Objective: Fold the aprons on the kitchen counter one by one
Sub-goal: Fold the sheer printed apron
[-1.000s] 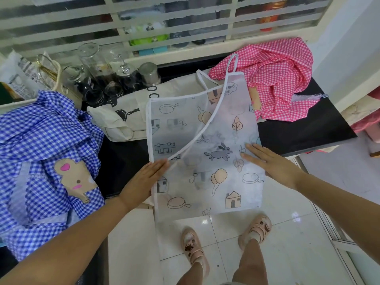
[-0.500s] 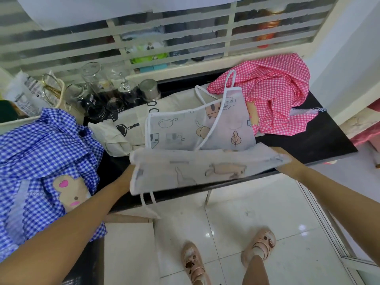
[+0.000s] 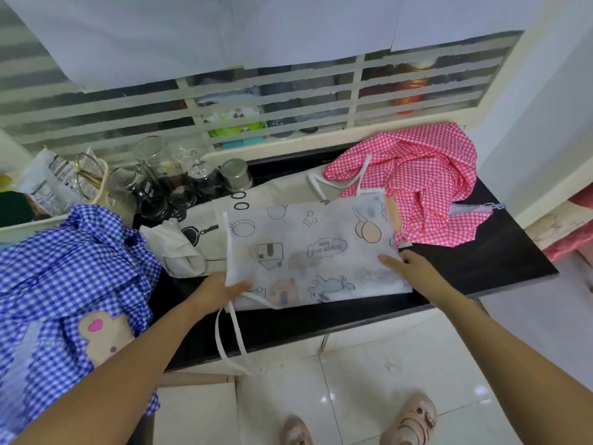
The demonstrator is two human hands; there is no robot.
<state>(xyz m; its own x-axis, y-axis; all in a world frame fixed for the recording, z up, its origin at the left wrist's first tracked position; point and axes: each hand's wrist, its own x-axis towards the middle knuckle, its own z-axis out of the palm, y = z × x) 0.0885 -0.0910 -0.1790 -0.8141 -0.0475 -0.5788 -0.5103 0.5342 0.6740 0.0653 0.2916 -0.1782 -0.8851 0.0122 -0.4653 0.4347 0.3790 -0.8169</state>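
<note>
A glossy black stone counter (image 3: 481, 261) runs under a window (image 3: 288, 91) barred with horizontal frosted stripes, and pale glazed floor tiles (image 3: 353, 396) shine below it. On the counter's middle lies the white apron (image 3: 314, 252), a thin, half-transparent sheet edged in white binding and printed with cartoon pans, balloons, a house and a cloud reading "Happy and tree". It is doubled over into a broad rectangle, its near edge close to the counter's front lip. Two narrow white ties (image 3: 229, 335) trail from its near left corner and hang limp over the counter's front.

The left hand (image 3: 218, 289) sits at the apron's left edge with one digit stretched across the cloth; the other fingers are hidden, so I cannot tell whether it pinches the edge or only rests there. The right hand (image 3: 414, 268) lies spread on the near right corner, fingers straight and flat on the fabric.

Beneath the white apron's far side spreads a cream canvas cloth (image 3: 205, 239) with black pan outlines. A crumpled blue gingham apron (image 3: 70, 268) with a bear patch is heaped at the left, a rumpled pink gingham apron (image 3: 423, 187) at the right, touching the white one. Upturned glass jars (image 3: 150, 155) and a steel cup (image 3: 236, 175) stand at the back
</note>
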